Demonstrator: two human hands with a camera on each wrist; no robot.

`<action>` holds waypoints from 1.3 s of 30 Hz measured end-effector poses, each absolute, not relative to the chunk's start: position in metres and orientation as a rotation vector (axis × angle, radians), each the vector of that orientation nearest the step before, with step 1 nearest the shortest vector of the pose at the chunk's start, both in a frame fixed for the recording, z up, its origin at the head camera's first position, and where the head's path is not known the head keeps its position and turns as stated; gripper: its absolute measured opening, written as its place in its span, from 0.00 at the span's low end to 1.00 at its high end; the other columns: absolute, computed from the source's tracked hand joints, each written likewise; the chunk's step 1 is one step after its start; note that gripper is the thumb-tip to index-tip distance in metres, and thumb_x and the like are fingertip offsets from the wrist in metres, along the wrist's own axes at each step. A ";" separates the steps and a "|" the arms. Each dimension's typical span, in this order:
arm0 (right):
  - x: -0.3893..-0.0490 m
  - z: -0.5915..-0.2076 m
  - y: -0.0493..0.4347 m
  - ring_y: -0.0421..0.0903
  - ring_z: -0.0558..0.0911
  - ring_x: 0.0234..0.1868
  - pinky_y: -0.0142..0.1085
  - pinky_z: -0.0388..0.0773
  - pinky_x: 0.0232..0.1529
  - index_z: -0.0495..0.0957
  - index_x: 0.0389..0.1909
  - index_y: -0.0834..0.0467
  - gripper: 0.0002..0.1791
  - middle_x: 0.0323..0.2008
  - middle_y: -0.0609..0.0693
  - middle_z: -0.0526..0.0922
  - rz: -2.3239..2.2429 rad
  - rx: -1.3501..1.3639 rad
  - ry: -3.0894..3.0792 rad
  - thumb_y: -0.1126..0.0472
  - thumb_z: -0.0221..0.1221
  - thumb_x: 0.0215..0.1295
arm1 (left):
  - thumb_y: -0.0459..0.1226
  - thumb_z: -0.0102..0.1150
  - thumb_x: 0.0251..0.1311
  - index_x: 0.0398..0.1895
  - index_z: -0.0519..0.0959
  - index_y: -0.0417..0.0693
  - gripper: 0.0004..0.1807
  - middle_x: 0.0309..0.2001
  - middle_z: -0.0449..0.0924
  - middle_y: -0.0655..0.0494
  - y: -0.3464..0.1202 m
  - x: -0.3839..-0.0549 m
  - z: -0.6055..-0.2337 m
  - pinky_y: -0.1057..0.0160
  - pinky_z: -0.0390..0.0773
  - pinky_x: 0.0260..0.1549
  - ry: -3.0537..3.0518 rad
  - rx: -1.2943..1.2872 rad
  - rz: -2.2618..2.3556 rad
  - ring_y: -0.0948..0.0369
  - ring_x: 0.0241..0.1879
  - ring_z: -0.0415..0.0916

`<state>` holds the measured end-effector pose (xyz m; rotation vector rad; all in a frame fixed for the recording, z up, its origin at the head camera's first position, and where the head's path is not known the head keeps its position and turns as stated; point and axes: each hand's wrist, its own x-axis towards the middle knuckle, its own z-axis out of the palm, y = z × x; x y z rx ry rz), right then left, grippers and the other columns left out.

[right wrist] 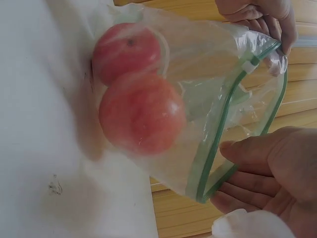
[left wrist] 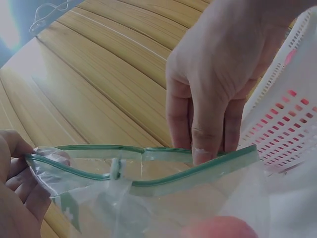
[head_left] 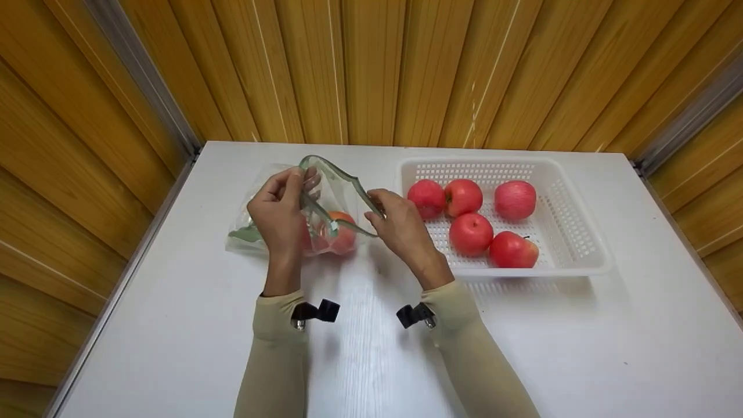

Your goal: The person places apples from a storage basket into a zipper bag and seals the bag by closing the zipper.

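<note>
A clear zip bag (right wrist: 208, 89) with a green-edged mouth leans on the white table, two red apples (right wrist: 141, 114) inside it. At the left end of its mouth my left hand (head_left: 281, 212) pinches the rim between thumb and fingers. My right hand (head_left: 403, 229) is at the right end, thumb inside the opening and fingers outside, holding the back edge. Between the hands the mouth gapes wide. A small white slider (right wrist: 250, 64) sits on the green zip strip (left wrist: 198, 173), nearer the left hand.
Right of the bag stands a white perforated plastic basket (head_left: 572, 226) with several red apples (head_left: 471, 234) in it. Its left wall is close to the right hand. A wood-look panel wall (head_left: 371, 69) rises behind the white table (head_left: 360, 360), with more panels at both sides.
</note>
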<state>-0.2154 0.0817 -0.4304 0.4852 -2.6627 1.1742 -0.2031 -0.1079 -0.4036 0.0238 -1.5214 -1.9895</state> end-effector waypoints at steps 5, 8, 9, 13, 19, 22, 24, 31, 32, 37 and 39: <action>-0.215 -0.433 0.083 0.52 0.87 0.42 0.45 0.86 0.49 0.87 0.51 0.63 0.10 0.42 0.57 0.90 1.218 0.497 -2.594 0.70 0.67 0.71 | 0.32 0.64 0.74 0.45 0.88 0.33 0.08 0.42 0.91 0.44 -0.113 -0.201 -0.399 0.56 0.89 0.45 -1.490 0.048 -1.955 0.51 0.41 0.91; -0.215 -0.432 0.085 0.49 0.85 0.37 0.42 0.86 0.43 0.88 0.47 0.62 0.07 0.38 0.54 0.90 1.262 0.471 -2.568 0.69 0.66 0.72 | 0.32 0.64 0.74 0.45 0.89 0.34 0.09 0.42 0.91 0.45 -0.115 -0.200 -0.397 0.58 0.88 0.45 -1.491 0.071 -1.946 0.52 0.41 0.91; -0.215 -0.431 0.086 0.49 0.84 0.37 0.41 0.86 0.43 0.88 0.47 0.62 0.07 0.38 0.54 0.90 1.271 0.465 -2.558 0.69 0.66 0.72 | 0.33 0.64 0.74 0.45 0.89 0.35 0.09 0.42 0.91 0.45 -0.115 -0.200 -0.397 0.58 0.89 0.44 -1.495 0.077 -1.946 0.52 0.41 0.91; -0.216 -0.425 0.088 0.49 0.85 0.36 0.40 0.87 0.42 0.88 0.47 0.63 0.07 0.37 0.54 0.90 1.298 0.443 -2.518 0.70 0.65 0.72 | 0.35 0.64 0.75 0.46 0.89 0.36 0.10 0.43 0.91 0.46 -0.115 -0.199 -0.396 0.57 0.89 0.42 -1.504 0.077 -1.952 0.52 0.41 0.91; -0.222 -0.414 0.090 0.49 0.87 0.37 0.41 0.88 0.44 0.87 0.46 0.65 0.06 0.37 0.56 0.90 1.291 0.379 -2.421 0.70 0.64 0.72 | 0.34 0.64 0.75 0.47 0.89 0.36 0.10 0.44 0.91 0.47 -0.118 -0.199 -0.398 0.57 0.89 0.45 -1.561 0.053 -1.896 0.53 0.43 0.91; -0.226 -0.405 0.092 0.48 0.87 0.36 0.40 0.88 0.42 0.87 0.46 0.65 0.07 0.38 0.55 0.90 1.267 0.333 -2.365 0.69 0.63 0.72 | 0.33 0.66 0.73 0.47 0.89 0.36 0.09 0.43 0.91 0.47 -0.120 -0.200 -0.398 0.59 0.88 0.45 -1.602 0.052 -1.839 0.54 0.42 0.91; -0.231 -0.399 0.093 0.48 0.87 0.36 0.40 0.87 0.40 0.88 0.46 0.64 0.07 0.38 0.55 0.90 1.260 0.311 -2.330 0.69 0.63 0.73 | 0.34 0.68 0.72 0.47 0.89 0.36 0.09 0.42 0.91 0.48 -0.120 -0.201 -0.399 0.62 0.88 0.43 -1.642 0.069 -1.792 0.55 0.40 0.90; -0.261 -0.397 0.100 0.49 0.86 0.36 0.34 0.82 0.39 0.87 0.45 0.66 0.09 0.36 0.57 0.90 1.267 0.259 -2.308 0.70 0.60 0.73 | 0.34 0.70 0.69 0.45 0.90 0.36 0.09 0.39 0.91 0.49 -0.113 -0.203 -0.403 0.64 0.88 0.34 -1.782 0.074 -1.716 0.56 0.35 0.88; -0.265 -0.397 0.102 0.48 0.86 0.35 0.32 0.81 0.38 0.87 0.45 0.66 0.09 0.36 0.57 0.90 1.274 0.246 -2.320 0.70 0.59 0.73 | 0.34 0.70 0.69 0.45 0.90 0.36 0.09 0.39 0.91 0.49 -0.111 -0.203 -0.403 0.65 0.88 0.34 -1.795 0.067 -1.713 0.56 0.35 0.88; -0.275 -0.387 0.107 0.48 0.86 0.35 0.26 0.78 0.35 0.87 0.45 0.67 0.09 0.35 0.57 0.89 1.349 0.216 -2.327 0.70 0.60 0.73 | 0.33 0.71 0.67 0.45 0.90 0.35 0.09 0.40 0.91 0.48 -0.108 -0.205 -0.406 0.65 0.88 0.36 -1.832 0.041 -1.675 0.57 0.37 0.89; -0.275 -0.381 0.109 0.48 0.87 0.35 0.26 0.78 0.35 0.87 0.45 0.67 0.08 0.36 0.57 0.89 1.371 0.230 -2.307 0.70 0.60 0.73 | 0.34 0.71 0.67 0.45 0.90 0.35 0.09 0.40 0.91 0.48 -0.110 -0.206 -0.406 0.66 0.88 0.36 -1.845 0.044 -1.628 0.57 0.37 0.89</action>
